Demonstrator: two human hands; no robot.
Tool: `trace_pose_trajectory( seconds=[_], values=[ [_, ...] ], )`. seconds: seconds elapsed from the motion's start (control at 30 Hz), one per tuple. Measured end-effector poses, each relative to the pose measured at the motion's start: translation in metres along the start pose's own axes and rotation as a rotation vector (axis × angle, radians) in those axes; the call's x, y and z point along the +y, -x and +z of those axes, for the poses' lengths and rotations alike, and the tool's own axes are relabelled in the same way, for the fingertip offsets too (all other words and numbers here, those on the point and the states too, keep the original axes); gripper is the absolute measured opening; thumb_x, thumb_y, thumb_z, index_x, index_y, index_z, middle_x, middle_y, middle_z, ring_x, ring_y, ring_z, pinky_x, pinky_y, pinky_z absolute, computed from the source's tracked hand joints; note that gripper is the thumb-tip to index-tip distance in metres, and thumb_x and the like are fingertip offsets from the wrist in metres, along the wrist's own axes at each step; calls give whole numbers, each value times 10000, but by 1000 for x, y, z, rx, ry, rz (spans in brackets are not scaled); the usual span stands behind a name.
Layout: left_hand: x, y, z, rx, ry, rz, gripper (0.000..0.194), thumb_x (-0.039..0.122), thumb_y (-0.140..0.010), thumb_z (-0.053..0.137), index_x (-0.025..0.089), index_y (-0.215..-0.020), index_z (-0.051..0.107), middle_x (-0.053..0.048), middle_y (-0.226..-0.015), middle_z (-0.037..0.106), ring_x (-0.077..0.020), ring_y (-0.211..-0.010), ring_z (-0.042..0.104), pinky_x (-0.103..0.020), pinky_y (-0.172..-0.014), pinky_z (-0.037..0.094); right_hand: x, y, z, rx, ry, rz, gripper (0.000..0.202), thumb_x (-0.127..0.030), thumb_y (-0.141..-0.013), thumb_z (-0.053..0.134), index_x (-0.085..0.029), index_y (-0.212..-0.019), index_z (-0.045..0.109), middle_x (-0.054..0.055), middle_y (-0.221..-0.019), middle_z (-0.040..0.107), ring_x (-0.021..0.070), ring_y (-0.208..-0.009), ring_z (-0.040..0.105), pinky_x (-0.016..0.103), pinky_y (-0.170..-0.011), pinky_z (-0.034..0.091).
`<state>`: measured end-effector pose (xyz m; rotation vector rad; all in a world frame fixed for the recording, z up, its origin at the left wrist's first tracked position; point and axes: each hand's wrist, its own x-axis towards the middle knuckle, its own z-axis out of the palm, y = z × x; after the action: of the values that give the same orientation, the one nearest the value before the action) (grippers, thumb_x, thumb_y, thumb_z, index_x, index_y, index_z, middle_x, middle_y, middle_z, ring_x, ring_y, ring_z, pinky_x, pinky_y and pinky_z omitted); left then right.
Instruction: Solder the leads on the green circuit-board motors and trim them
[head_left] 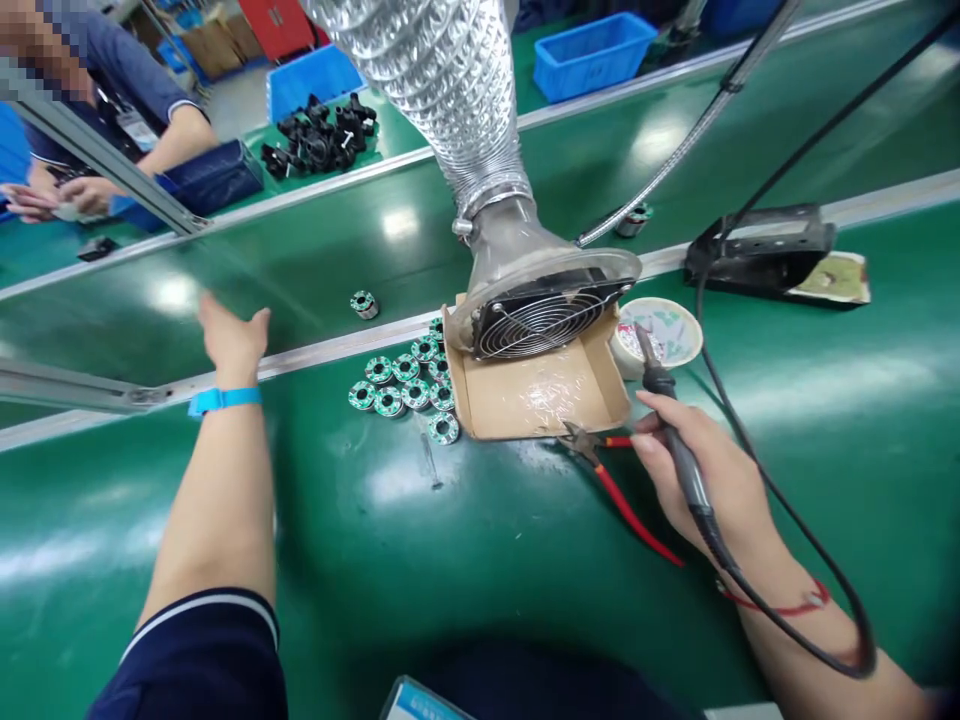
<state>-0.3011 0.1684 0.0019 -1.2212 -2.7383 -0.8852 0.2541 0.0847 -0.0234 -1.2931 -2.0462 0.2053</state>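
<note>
My right hand [709, 470] is wrapped round the dark handle of a soldering iron [679, 455]. Its tip points up and away, over a round tub [626, 355] with a whitish rim. Out over the green strip beyond the metal rail, my left hand [234, 335] is stretched forward, thumb apart from the fingers, with nothing seen in it. Several small round parts with green circuit-board tops [406, 367] stand grouped left of a shallow cardboard box [540, 395]. A single similar part [364, 304] stands beyond the rail, right of my left hand. Red-handled cutting pliers [600, 465] lie against the box's front edge.
A fan-fronted extraction hood [547, 310] on a silver duct [442, 90] hangs over the box. A soldering-iron stand [772, 255] sits at the right. The iron's black cable [806, 520] loops past my right wrist. Across the bench, another person's hands [82, 195] work near black parts [322, 135].
</note>
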Motion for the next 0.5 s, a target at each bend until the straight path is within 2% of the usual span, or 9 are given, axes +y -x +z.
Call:
trace_pose_trajectory(
  seconds=[0.07, 0.13, 0.2, 0.33, 0.43, 0.5],
  values=[
    [-26, -14, -19, -16, -45, -57, 627, 534, -710, 771, 104, -1123, 577, -104, -1050, 622, -313, -1214, 580, -594, -1091, 431, 0, -2, 1, -5, -8, -9, 345, -365, -1027, 560, -197, -1317, 643, 61, -908, 702, 209, -769, 709, 333, -719, 603],
    [-44, -21, -33, -44, -87, -49, 471, 557, -733, 746, 149, -900, 580, -26, -802, 528, -220, -985, 584, -504, -996, 474, 0, -4, 2, -3, -25, -16, 327, -347, -1020, 566, -215, -1310, 640, 55, -893, 698, 210, -759, 707, 329, -702, 600],
    [-55, -22, -40, -60, -133, -17, 466, 586, -755, 729, 163, -826, 547, -7, -752, 460, -177, -884, 535, -433, -935, 465, 1, -4, 2, -5, -43, -10, 331, -321, -1002, 590, -263, -1326, 628, 54, -891, 702, 222, -753, 710, 337, -694, 601],
    [-69, -15, -43, -156, -196, 22, 548, 683, -770, 705, 157, -806, 553, 4, -722, 434, -128, -746, 448, -343, -819, 430, 5, -1, 2, -11, -59, 34, 448, -281, -954, 656, -390, -1382, 587, 59, -926, 722, 262, -779, 728, 367, -698, 608],
    [-71, -7, -45, -171, -188, 76, 580, 725, -802, 667, 159, -764, 546, 24, -646, 426, -101, -639, 376, -284, -727, 397, 6, -2, 2, 15, -63, 6, 495, -257, -937, 671, -407, -1399, 578, 52, -903, 725, 269, -743, 728, 376, -663, 602],
    [-64, 3, -50, -151, -172, 129, 562, 703, -815, 672, 163, -780, 523, 27, -643, 457, -96, -625, 396, -261, -687, 382, 5, -3, 2, 36, -66, -42, 503, -241, -930, 674, -388, -1402, 580, 55, -884, 724, 269, -714, 725, 374, -636, 595]
  ],
)
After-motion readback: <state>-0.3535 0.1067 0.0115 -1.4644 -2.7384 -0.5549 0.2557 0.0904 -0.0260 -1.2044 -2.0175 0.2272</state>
